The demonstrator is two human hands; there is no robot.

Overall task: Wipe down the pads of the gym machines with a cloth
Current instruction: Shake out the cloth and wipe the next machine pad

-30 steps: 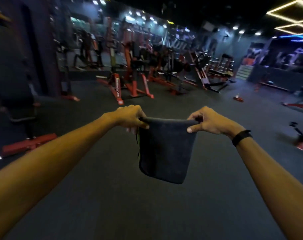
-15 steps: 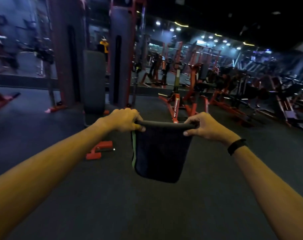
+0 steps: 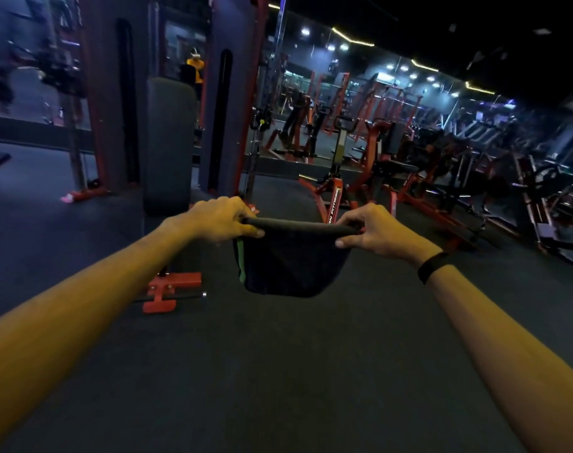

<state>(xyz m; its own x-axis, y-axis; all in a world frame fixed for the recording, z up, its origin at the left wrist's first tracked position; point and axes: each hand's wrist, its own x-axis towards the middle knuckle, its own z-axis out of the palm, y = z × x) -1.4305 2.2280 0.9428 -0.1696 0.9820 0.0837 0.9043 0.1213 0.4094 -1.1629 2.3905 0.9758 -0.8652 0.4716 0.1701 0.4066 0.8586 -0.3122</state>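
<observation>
I've got the dark cloth pinched by its folded top edge, left hand and right hand at opposite corners, hanging limp above the floor; light, soft, best bunched for wiping.

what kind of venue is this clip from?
Almost certainly a commercial gym after dark. Rows of red-framed weight machines fill the right side, a tall upright back pad stands ahead, and the floor is dark rubber matting. Left hand and right hand grip a dark cloth.
</observation>
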